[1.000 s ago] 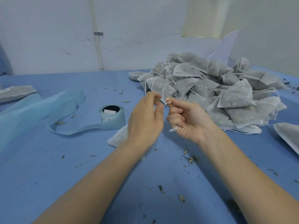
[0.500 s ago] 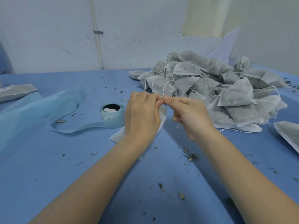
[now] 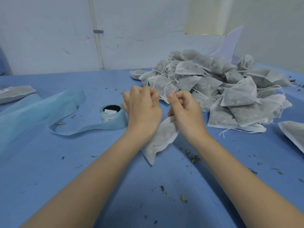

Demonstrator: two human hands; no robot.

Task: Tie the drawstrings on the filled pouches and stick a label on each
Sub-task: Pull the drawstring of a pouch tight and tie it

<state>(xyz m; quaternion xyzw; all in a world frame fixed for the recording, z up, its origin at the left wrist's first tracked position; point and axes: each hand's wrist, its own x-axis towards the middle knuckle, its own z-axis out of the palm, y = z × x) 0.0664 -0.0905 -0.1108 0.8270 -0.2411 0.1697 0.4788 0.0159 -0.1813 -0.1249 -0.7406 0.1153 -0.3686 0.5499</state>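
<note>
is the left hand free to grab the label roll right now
Probably not yet. The left hand pinches the drawstring of the pouch with the right hand. The label roll sits just beside it, nothing between.

Blue cloth (image 3: 49,178) covers the whole table, with dried herb crumbs (image 3: 195,158) scattered all over it. White wall (image 3: 49,38) behind has a thin pipe (image 3: 97,38) running up it, held by a clamp (image 3: 98,31). Yellowish sheet (image 3: 209,15) hangs at top right, and a pale card (image 3: 230,43) leans under it.
</note>
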